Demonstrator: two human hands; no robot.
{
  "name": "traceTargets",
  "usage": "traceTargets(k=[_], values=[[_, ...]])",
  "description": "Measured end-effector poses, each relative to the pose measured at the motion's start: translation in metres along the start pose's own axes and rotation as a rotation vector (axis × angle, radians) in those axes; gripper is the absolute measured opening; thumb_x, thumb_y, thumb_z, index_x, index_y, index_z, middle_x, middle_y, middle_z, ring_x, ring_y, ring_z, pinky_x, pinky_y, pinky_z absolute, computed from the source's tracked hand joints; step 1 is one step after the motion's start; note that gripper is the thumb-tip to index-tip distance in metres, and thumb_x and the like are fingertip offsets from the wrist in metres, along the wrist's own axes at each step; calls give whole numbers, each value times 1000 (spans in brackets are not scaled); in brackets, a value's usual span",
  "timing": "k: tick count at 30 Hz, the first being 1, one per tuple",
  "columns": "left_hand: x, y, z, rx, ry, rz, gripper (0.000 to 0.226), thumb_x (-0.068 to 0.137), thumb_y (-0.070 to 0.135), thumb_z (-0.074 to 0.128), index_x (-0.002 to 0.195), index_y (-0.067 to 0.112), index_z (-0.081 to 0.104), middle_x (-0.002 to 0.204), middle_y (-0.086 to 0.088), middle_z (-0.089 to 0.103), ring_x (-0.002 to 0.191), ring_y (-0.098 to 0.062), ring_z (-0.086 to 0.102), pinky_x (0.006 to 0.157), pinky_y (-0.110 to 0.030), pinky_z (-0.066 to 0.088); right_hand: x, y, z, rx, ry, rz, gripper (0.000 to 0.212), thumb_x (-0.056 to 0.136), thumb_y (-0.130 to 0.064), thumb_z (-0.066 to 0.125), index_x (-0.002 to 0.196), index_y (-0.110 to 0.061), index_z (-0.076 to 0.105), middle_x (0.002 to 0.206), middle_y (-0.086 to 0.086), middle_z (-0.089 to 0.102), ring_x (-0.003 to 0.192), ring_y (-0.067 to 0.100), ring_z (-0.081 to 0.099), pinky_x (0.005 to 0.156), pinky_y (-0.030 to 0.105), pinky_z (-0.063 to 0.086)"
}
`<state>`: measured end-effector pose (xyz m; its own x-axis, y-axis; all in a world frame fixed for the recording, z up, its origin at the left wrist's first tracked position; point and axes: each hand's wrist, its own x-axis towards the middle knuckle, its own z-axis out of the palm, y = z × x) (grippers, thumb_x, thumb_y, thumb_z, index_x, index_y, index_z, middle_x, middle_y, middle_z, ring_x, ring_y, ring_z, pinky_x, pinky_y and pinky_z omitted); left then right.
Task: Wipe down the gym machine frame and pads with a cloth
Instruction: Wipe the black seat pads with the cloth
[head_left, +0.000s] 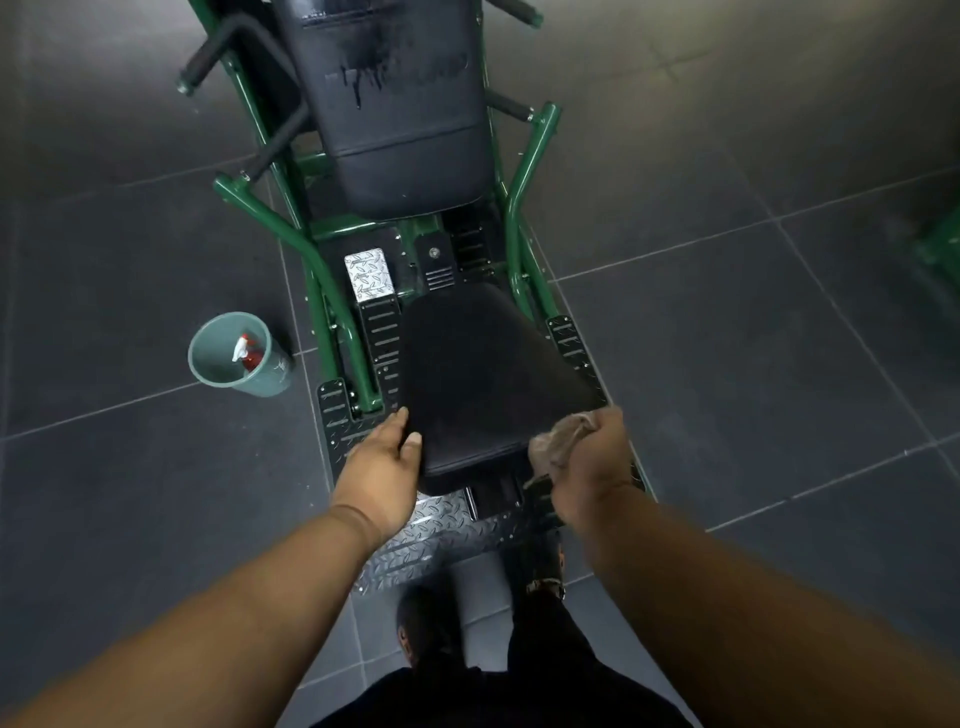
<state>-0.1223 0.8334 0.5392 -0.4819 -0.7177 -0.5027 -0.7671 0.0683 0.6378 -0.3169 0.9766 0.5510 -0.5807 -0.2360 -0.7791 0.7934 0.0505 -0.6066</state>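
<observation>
Left hand (382, 467): holds the near left edge of the black seat pad (485, 374), thumb on top, fingers tucked under the rim.
Right hand (592, 462): fingers curled tight round a bunched brownish cloth (558, 441), pressed at the pad's near right corner.
Seat pad: lies between the two hands, narrowing away from them.
Back pad (395, 104): well beyond the hands, streaked with wet drips.
Green frame (306, 249): tubes run along both sides of the pads, past the left hand's reach.
Bucket (236, 356): on the floor (727, 338) left of the left hand, spray bottle (248, 353) inside, clear of the frame.
Open room: bare dark tiles to the right of the right hand.
</observation>
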Motion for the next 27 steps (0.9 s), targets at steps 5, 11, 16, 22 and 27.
traceTargets(k=[5, 11, 16, 22, 27], values=[[-10, -13, -18, -176, -46, -16, 43, 107, 36, 53, 151, 35, 54, 128, 0, 72, 84, -24, 74, 73, -36, 61, -37, 35, 37, -8, 60, 1, 30, 110, -16, 38, 84, -24, 50, 74, 1, 62, 69, 16, 53, 71, 33, 47], [-33, -32, -38, -142, -63, 129, 37, 95, 45, 70, 131, 37, 68, 127, 13, 67, 112, -5, 67, 109, -37, 52, -90, 54, 58, 35, -126, 134, 48, 107, -42, 38, 125, -8, 66, 120, 14, 71, 107, 29, 66, 92, 36, 50], [-45, -28, -41, -86, -16, 259, 50, 85, 47, 84, 130, 41, 63, 119, 18, 59, 106, -2, 63, 97, -26, 54, -107, 53, 55, -137, -198, 23, 39, 104, -32, 40, 127, -15, 67, 130, 7, 72, 114, 29, 68, 104, 48, 47], [-40, -8, -25, 158, 171, 481, 37, 86, 27, 79, 120, 34, 67, 122, 8, 55, 113, -18, 56, 108, -36, 49, -123, 48, 56, -346, -268, 46, 45, 104, -39, 34, 114, -20, 73, 100, -5, 79, 95, 10, 72, 95, 31, 48], [-36, -1, -14, 447, 9, 613, 65, 91, 40, 73, 152, 28, 53, 157, 0, 49, 134, -30, 49, 119, -39, 36, -112, 36, 34, -1102, -217, -363, 30, 108, -21, 39, 116, -6, 65, 115, 12, 71, 105, 26, 68, 96, 37, 54]])
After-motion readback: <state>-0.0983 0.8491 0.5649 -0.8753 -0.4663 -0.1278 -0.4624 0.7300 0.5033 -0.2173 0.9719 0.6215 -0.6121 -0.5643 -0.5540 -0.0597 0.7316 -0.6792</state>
